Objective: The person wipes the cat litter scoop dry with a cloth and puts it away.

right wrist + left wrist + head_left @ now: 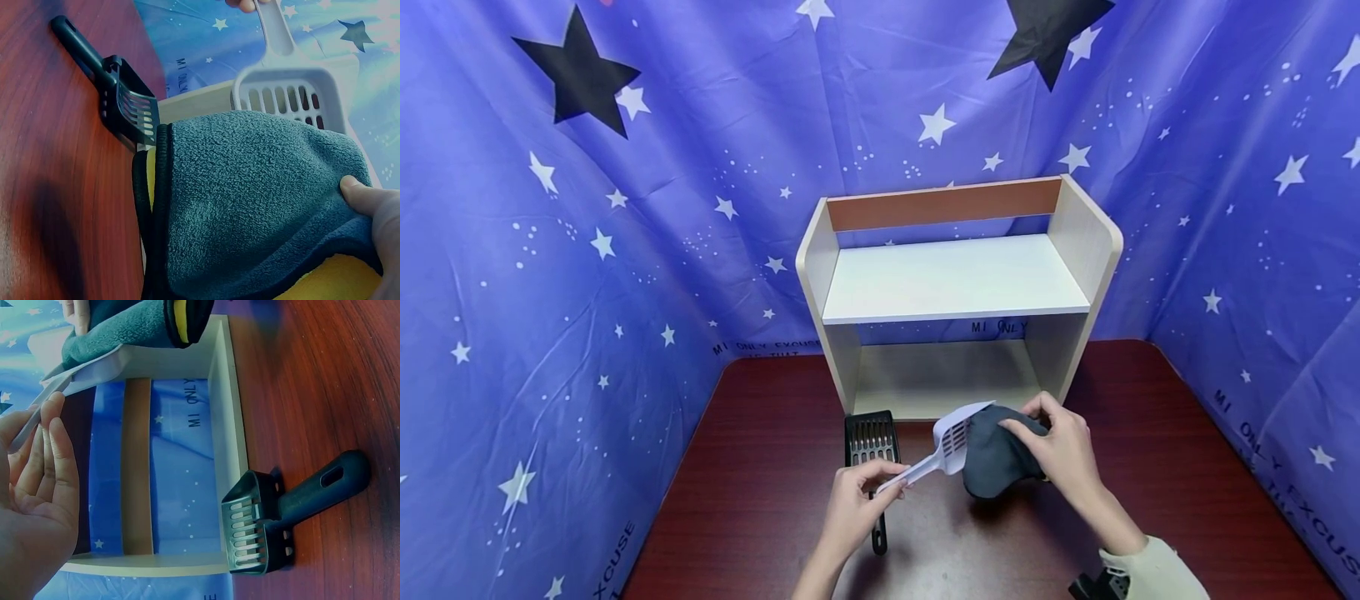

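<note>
A pale lilac slotted litter scoop (953,442) is held up above the table, its handle pinched by my left hand (859,504). Against the scoop's slotted head lies a grey-green cloth (1000,454) with a black edge and a yellow underside, seen close in the right wrist view. My right hand (1060,437) grips this cloth, thumb on the grey face in the right wrist view (381,206). The cloth covers part of the scoop's head. Below and beside my left hand, a black slotted litter scoop (871,437) lies on the table, handle toward me.
A small two-tier shelf unit (955,279) with a white middle board stands at the back of the dark red wooden table (760,483). Blue star-printed curtains (625,317) hang around the table's back and sides. The black scoop's head sits near the shelf's front left corner.
</note>
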A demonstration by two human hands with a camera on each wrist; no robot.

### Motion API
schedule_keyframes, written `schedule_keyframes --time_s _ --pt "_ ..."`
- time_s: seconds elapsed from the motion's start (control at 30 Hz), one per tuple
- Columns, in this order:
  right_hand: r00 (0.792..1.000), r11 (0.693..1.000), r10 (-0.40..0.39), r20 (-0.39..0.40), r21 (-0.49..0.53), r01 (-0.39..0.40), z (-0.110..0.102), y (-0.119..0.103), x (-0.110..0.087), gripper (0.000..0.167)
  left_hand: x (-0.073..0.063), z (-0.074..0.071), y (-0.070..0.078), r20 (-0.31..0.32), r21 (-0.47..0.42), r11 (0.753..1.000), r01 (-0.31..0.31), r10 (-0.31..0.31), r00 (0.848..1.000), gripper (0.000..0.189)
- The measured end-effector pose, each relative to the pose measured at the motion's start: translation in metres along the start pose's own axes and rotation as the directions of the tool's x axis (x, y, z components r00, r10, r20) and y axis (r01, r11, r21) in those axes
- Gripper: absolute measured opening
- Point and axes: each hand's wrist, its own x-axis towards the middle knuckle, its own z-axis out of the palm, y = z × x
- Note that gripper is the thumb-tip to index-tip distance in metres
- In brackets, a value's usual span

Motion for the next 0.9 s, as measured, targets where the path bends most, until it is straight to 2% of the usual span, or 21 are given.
schedule_keyframes --time_s 0.27,0.7,0.9 --pt "0.999 0.999 -0.044 0.015 0.001 0.044 0.008 -0.011 -0.003 0.031 0.003 0.005 -0.001 0.017 0.008 1.0 -0.024 0.024 1.0 0.011" --pt "0.994 0.994 -0.107 0.004 0.022 0.107 0.018 -0.021 -0.008 0.033 0.005 0.012 0.001 0.007 0.044 0.999 -0.009 0.009 1.0 0.011" --pt "0.994 0.994 -0.105 0.0 -0.017 0.105 0.02 -0.022 -0.009 0.033 0.005 0.015 0.001 0.006 0.068 0.997 -0.026 0.026 1.0 0.011"
